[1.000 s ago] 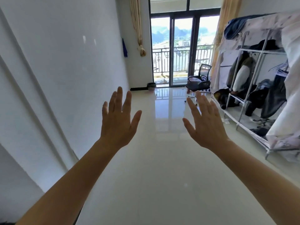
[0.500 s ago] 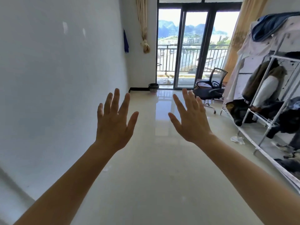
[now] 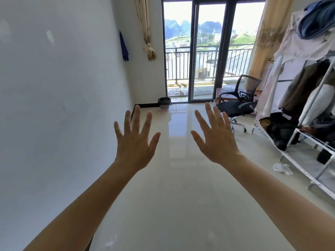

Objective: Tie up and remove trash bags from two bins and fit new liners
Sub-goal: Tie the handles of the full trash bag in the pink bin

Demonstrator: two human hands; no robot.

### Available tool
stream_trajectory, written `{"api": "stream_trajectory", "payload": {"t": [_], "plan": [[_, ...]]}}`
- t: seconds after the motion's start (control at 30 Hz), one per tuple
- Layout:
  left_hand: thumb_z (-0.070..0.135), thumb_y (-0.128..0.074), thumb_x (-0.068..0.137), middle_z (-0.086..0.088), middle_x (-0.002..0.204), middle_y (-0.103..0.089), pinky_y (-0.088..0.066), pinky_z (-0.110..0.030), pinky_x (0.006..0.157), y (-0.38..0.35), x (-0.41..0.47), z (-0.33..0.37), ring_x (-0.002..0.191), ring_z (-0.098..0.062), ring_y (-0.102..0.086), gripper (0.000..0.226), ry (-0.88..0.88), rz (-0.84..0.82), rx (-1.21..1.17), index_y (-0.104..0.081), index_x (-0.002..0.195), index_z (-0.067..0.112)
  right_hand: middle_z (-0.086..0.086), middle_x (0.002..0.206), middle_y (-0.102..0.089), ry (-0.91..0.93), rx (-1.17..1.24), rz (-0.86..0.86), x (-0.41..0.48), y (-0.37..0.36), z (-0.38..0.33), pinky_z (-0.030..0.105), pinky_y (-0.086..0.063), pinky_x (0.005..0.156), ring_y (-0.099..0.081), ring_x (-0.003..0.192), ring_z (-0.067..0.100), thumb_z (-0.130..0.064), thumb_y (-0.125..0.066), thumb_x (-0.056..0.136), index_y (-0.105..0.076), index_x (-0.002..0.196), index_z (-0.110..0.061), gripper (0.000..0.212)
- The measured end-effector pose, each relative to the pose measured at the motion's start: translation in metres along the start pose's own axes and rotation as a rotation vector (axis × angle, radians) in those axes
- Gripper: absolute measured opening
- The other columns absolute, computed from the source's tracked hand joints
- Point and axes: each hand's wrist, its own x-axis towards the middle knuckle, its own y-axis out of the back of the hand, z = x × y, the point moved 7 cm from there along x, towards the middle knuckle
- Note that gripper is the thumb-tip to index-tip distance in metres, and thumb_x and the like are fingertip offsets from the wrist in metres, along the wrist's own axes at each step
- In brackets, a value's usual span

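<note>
A small bin (image 3: pixel 164 103) with a dark liner over a perforated pink-and-white wall stands on the floor at the far end of the room, in the corner by the glass balcony door. My left hand (image 3: pixel 135 144) and my right hand (image 3: pixel 216 140) are held up in front of me, backs toward the camera, fingers spread, holding nothing. Both hands are far from the bin. Only one bin is in view.
A white wall runs along the left. A black office chair (image 3: pixel 237 102) stands at the far right by the door. A clothes rack (image 3: pixel 308 109) with hanging garments lines the right side; crumpled paper (image 3: pixel 281 168) lies on the glossy tiled floor beside it.
The view has moved forward along the room, so the door, bin and chair look larger. Both hands stay raised and spread, drawing a little closer together.
</note>
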Motion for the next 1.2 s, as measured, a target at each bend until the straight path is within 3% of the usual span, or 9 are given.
{"api": "stream_trajectory", "payload": {"t": [0.2,0.33,0.53,0.8,1.03,1.2], "plan": [[0.062,-0.011,0.096,-0.008,0.164,0.018,-0.006,-0.063,0.117,-0.142,0.170,-0.009,0.151,-0.030,0.012,0.072,-0.019,-0.054,0.008,0.005,0.157,0.025,0.014,0.166,-0.003,-0.034,0.027,-0.045,0.131,-0.162,0.052,0.052,-0.006,0.123,-0.008,0.153,0.036,-0.052,-0.033,0.102,-0.015,0.159,-0.020,0.068],[0.061,-0.014,0.098,-0.008,0.165,0.013,-0.006,-0.062,0.118,-0.201,0.290,-0.027,0.152,-0.030,0.008,0.071,-0.065,-0.075,0.054,0.001,0.157,0.025,0.014,0.166,0.001,-0.047,0.035,-0.070,0.249,-0.238,0.084,0.053,-0.008,0.123,-0.004,0.153,0.035,-0.053,-0.031,0.102,-0.008,0.159,-0.021,0.069],[0.060,-0.010,0.099,-0.007,0.166,0.002,-0.010,-0.060,0.119,-0.275,0.433,-0.088,0.152,-0.028,-0.001,0.067,-0.191,-0.063,0.027,-0.005,0.157,0.027,0.012,0.167,0.002,0.013,0.077,-0.122,0.414,-0.342,0.086,0.049,-0.004,0.123,-0.003,0.153,0.033,-0.054,-0.026,0.103,-0.012,0.159,-0.021,0.067],[0.059,-0.011,0.100,-0.007,0.166,0.002,-0.010,-0.058,0.119,-0.426,0.626,-0.194,0.152,-0.029,-0.004,0.066,-0.176,-0.084,0.000,-0.010,0.158,0.025,0.014,0.166,-0.005,0.096,-0.035,-0.162,0.612,-0.507,0.084,0.051,-0.010,0.123,-0.009,0.152,0.036,-0.055,-0.024,0.103,-0.020,0.158,-0.019,0.067],[0.060,-0.007,0.101,-0.005,0.166,0.000,-0.013,-0.058,0.118,-0.510,0.823,-0.244,0.152,-0.027,-0.004,0.065,-0.174,-0.071,-0.075,-0.011,0.157,0.026,0.013,0.166,-0.007,0.000,-0.029,-0.087,0.784,-0.588,0.126,0.046,-0.004,0.122,-0.011,0.152,0.032,-0.058,-0.017,0.103,-0.023,0.157,-0.022,0.065],[0.060,-0.009,0.101,-0.006,0.166,-0.003,-0.014,-0.058,0.117,-0.598,0.952,-0.248,0.152,-0.028,-0.008,0.064,-0.193,-0.042,-0.111,-0.008,0.156,0.027,0.012,0.167,-0.004,-0.062,0.030,-0.077,0.881,-0.685,0.180,0.050,-0.010,0.123,-0.009,0.153,0.033,-0.058,-0.019,0.102,-0.021,0.158,-0.022,0.066]]}}
